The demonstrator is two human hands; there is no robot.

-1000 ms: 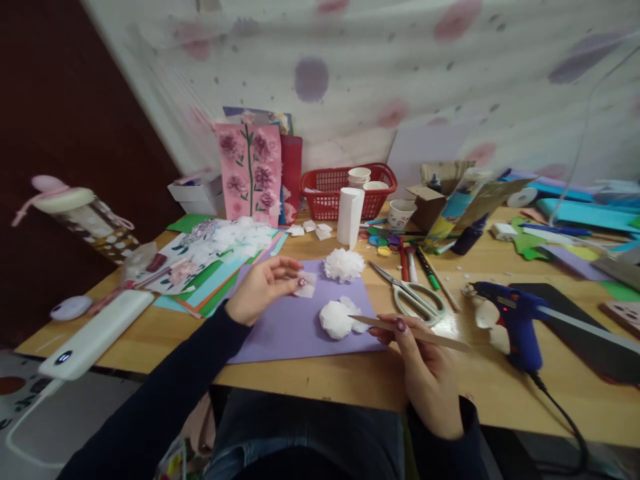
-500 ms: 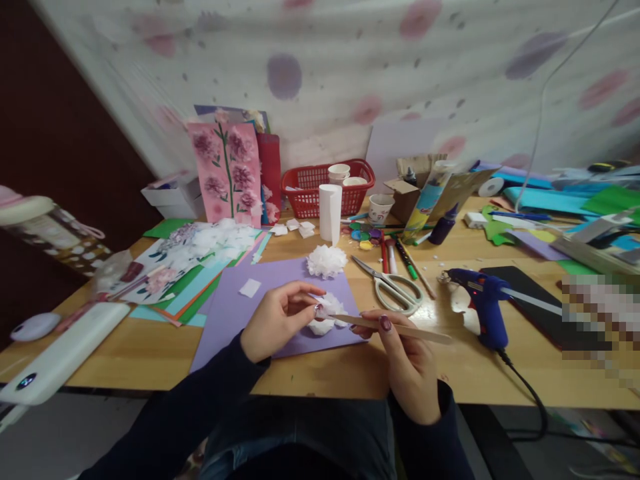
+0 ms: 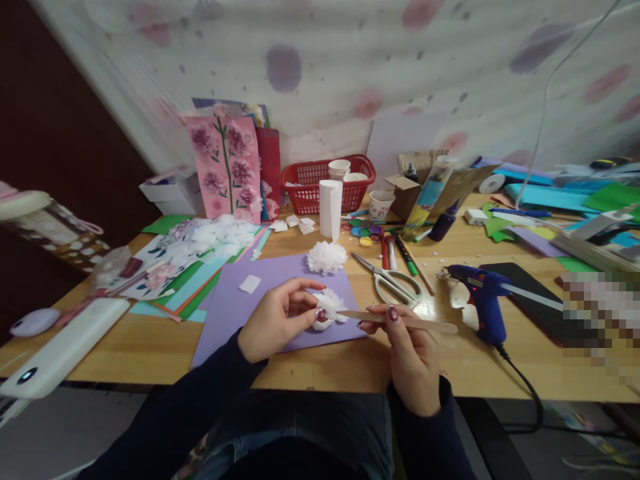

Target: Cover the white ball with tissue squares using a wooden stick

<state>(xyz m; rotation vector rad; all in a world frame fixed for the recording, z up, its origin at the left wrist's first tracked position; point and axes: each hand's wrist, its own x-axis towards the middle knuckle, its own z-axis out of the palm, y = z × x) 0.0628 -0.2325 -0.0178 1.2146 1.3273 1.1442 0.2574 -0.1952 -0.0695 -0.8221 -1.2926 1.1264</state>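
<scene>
L hand (image 3: 270, 320) at part-built paper flower (image 3: 332, 301) nr table's (image 3: 320, 368) front edge, grip unclear; R hand (image 3: 414, 367) pinching wooden stick (image 3: 440, 327); fuller paper flower (image 3: 326, 258) behind looks done.

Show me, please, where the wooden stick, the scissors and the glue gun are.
Wooden stick (image 3: 429, 325): head view, rear half.
Scissors (image 3: 379, 271): head view, near the pivot.
Glue gun (image 3: 486, 297): head view, blue body.

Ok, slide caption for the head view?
Left hand at the white flower, right hand holding a stick.
</scene>
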